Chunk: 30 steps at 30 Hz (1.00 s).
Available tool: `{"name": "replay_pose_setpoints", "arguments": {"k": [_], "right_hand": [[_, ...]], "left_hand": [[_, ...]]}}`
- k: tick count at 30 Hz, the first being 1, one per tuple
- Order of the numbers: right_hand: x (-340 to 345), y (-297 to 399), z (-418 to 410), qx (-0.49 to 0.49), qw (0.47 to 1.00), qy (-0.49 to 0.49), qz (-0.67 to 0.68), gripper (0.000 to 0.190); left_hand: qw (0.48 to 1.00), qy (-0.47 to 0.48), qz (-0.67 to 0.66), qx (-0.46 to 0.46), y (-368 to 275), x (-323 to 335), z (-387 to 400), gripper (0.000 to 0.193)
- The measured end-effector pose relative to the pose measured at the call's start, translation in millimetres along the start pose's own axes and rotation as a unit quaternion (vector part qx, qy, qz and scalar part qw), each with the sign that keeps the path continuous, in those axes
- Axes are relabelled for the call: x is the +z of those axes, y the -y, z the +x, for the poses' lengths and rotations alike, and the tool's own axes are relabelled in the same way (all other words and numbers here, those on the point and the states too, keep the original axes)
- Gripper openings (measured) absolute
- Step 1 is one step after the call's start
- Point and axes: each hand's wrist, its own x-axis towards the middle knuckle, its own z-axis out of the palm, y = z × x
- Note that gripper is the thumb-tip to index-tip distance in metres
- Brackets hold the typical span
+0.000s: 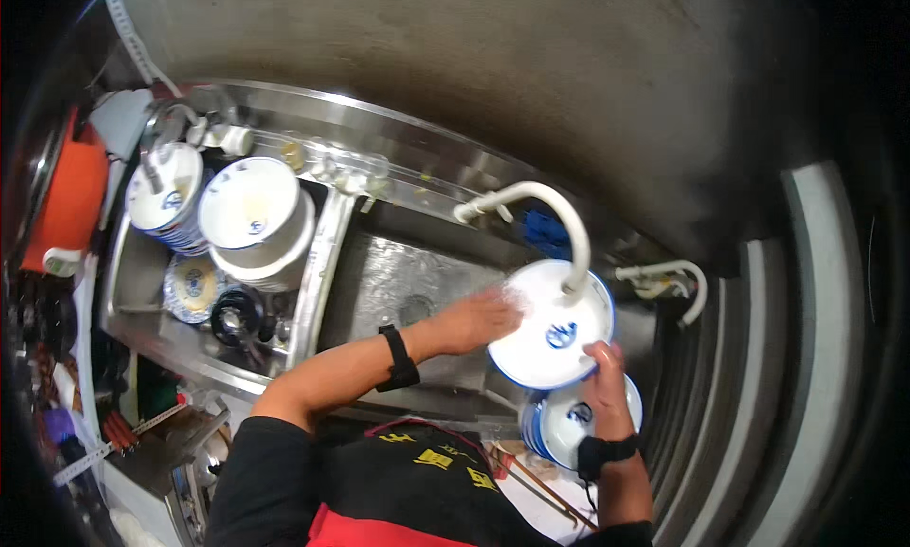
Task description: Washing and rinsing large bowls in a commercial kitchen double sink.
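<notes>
A white bowl or deep plate with a blue rim and blue motif (530, 348) is tilted beneath the spout of a white faucet (579, 227). My right hand (608, 383) grips its lower right edge, thumb over the rim. At its left side, my left hand (483, 321) lies flat against or just over the surface, partly blurred; whether it touches cannot be told. Below the spout is the sink basin (398, 262) with a round drain. Behind my right wrist stands a stack of blue-rimmed bowls (558, 433).
The left basin holds stacked white bowls (249, 198), more stacked bowls (165, 198), a patterned plate (190, 287) and a black bowl (236, 316). A blue cloth or scrubber (546, 233) lies behind the faucet. A second faucet (693, 277) stands right. Chopsticks (544, 483) lie near my body.
</notes>
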Motion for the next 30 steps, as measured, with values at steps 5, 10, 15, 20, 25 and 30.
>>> {"name": "replay_pose_setpoints", "arguments": {"k": [5,10,15,20,25,30], "right_hand": [[-2,25,-28,-0.121,0.980,-0.013,-0.160,0.068],[-33,60,-70,-0.123,0.979,-0.118,-0.107,0.069],[-84,59,-85,-0.072,0.991,-0.108,-0.022,0.049],[-113,38,-114,0.011,0.994,-0.088,0.071,0.053],[-134,11,-122,0.032,0.996,-0.075,0.018,0.056],[-124,18,-125,0.052,0.988,-0.114,-0.085,0.055]], "left_hand": [[0.962,0.108,0.099,-0.229,7,-50,-48,0.046],[0.936,-0.150,0.223,-0.228,38,-136,-108,0.045],[0.791,-0.047,0.382,-0.476,110,-209,-307,0.031],[0.785,0.069,0.335,-0.516,106,-205,-284,0.022],[0.839,-0.049,0.324,-0.435,101,-210,-266,0.022],[0.831,-0.020,0.261,-0.490,30,-235,-182,0.027]]}}
